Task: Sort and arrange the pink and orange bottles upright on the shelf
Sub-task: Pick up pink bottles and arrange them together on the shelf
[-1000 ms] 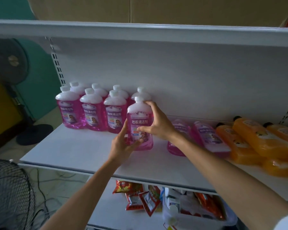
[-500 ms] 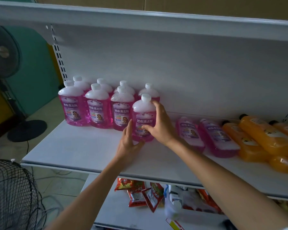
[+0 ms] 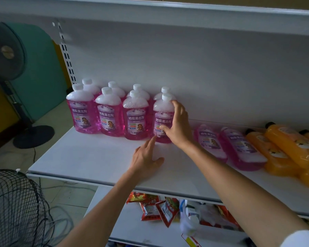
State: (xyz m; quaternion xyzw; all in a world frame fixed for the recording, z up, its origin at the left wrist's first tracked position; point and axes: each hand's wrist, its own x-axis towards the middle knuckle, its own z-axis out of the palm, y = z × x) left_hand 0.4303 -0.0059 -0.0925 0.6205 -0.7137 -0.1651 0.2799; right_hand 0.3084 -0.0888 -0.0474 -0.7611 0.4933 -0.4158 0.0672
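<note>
— How many upright pink bottles (image 3: 108, 116) are on the shelf (image 3: 89, 157)?
— Eight, at the shelf's left end: four in front, four behind.
— And flat?
— Two lying pink bottles (image 3: 239, 148) mid-shelf, then orange bottles (image 3: 291, 143) at its right end: at least four; the heap runs out of view.

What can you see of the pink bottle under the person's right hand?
The pink bottle is clear plastic holding pink liquid, foamy white at its shoulders, with a white cap and a purple label bearing Chinese characters. It stands upright on the white shelf, rightmost in the front row. The right hand holds it, thumb on the label, fingers round its shoulder.
</note>
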